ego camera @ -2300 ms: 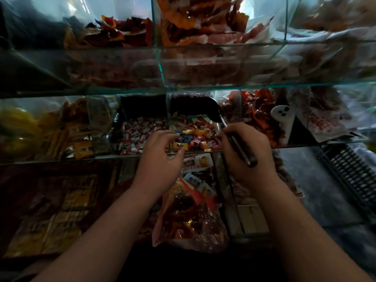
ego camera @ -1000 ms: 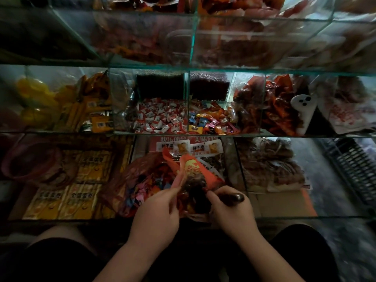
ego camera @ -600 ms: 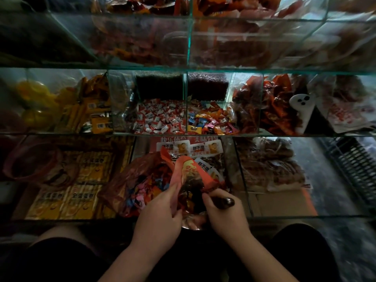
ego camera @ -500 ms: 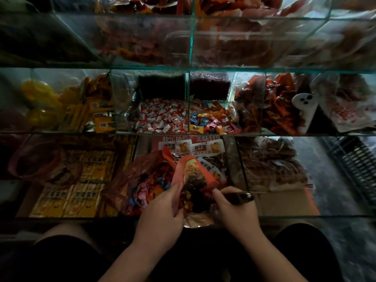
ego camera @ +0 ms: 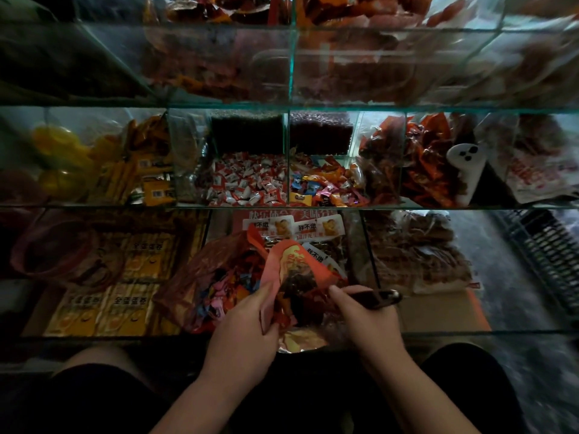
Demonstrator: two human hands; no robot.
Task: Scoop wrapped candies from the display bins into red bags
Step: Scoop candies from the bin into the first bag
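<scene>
Display bins of clear glass (ego camera: 282, 207) rise in tiers. The one holding mixed bright wrapped candies (ego camera: 322, 186) lies at 12 o'clock from the hands, well apart. Below it, the translucent red plastic bag (ego camera: 294, 261) gapes upward. The left hand (ego camera: 244, 333) pinches the bag's rim at 9 o'clock. The right hand (ego camera: 366, 324), at 3 o'clock, is curled round the dark scoop (ego camera: 376, 297). The scoop's long axis runs 3 to 9, and its bowl seems to be inside the bag's mouth. The next load likely means lifting it toward 12.
</scene>
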